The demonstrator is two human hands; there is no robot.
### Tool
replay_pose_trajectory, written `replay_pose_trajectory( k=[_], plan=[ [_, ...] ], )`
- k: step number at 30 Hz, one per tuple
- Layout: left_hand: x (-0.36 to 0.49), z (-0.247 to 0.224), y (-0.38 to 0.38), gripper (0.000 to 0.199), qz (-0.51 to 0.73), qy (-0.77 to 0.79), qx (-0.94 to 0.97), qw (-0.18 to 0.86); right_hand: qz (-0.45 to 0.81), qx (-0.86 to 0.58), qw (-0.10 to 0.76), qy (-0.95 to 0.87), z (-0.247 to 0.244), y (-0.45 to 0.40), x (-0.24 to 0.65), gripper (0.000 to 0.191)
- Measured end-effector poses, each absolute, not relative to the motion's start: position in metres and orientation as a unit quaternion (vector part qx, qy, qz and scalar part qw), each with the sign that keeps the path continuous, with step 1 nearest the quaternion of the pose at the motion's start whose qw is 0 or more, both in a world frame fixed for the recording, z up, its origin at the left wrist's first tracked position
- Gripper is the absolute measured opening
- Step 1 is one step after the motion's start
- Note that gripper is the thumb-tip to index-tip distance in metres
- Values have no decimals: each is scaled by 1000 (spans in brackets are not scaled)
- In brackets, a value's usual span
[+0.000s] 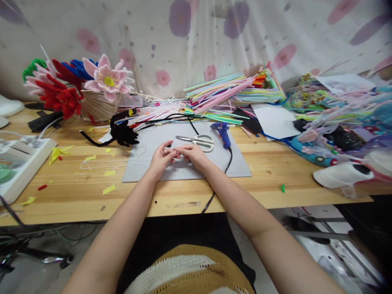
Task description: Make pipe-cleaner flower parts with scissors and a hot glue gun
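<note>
Over the grey cutting mat, my left hand and my right hand meet at the fingertips. Both sets of fingers are pinched together; whatever lies between them is too small to make out. Just beyond the hands rest scissors with pale handles, blades pointing left. A blue glue gun lies to their right, its black cord running down to the table's front edge. On the mat's left corner sits a black fuzzy pipe-cleaner figure with a long curved tail.
Pipe-cleaner flowers stand at the back left. Bundles of coloured pipe cleaners pile up along the back. A white power strip is at far left, near yellow scraps. White paper and a white roll-like object lie right.
</note>
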State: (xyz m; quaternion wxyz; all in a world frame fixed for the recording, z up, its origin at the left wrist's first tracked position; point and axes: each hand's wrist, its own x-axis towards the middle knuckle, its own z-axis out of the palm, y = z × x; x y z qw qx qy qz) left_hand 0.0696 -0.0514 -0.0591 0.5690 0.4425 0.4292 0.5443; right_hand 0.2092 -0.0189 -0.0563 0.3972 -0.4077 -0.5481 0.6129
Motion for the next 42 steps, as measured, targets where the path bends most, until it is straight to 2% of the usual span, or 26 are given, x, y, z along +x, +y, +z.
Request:
replay_pose_trajectory(
  k=[11,22,31,36,42],
  plan=[
    [71,-61,-53,69,550,443,461,538,617,-420,404,-529,-56,-19,210,36],
    [72,-66,-49,56,580,453,463,493,608,-436,412,-520,-57,-18,208,42],
    [74,-59,-50,60,595,472,412,503,592,-437,416,-535,-53,-20,207,36],
    [74,-60,-50,61,590,475,420,500,595,-441,413,-530,-51,-21,206,39],
    [72,-64,-49,60,577,471,438,503,603,-428,414,-531,-55,-19,206,33]
  ],
)
